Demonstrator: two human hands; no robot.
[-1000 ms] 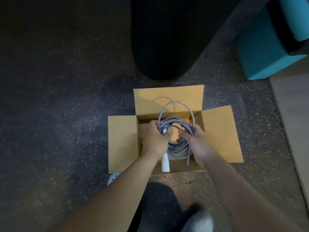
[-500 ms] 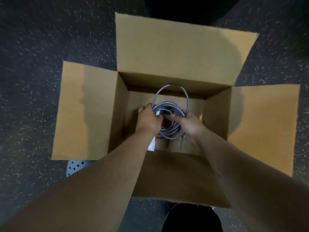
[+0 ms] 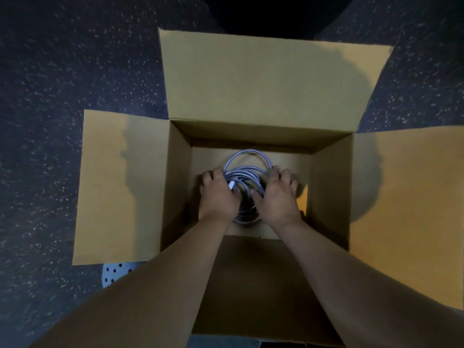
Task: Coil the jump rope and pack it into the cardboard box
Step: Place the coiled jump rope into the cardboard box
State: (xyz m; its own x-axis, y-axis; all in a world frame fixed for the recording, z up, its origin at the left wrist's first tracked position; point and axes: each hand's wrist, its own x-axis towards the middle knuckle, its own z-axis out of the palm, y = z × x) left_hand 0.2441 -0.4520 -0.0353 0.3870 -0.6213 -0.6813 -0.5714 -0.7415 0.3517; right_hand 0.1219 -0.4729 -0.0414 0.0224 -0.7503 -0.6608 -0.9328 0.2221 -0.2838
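The cardboard box (image 3: 261,79) stands open on the floor with all four flaps spread out. Deep inside it, at the bottom, lies the coiled grey jump rope (image 3: 244,172), one larger loop reaching toward the far wall. A bit of a white handle shows at the left side of the coil. My left hand (image 3: 218,197) presses down on the coil's left side and my right hand (image 3: 277,197) on its right side, fingers curled over the loops. Both forearms reach down over the near flap. The lower part of the coil is hidden between my hands.
Dark speckled floor (image 3: 62,84) surrounds the box. A pale perforated shoe (image 3: 114,272) peeks out below the left flap. A large black shape (image 3: 263,11) sits just beyond the far flap.
My view has dropped closer to the box. My hands have lowered the coil from above the opening down to the box bottom and now lie spread over it.
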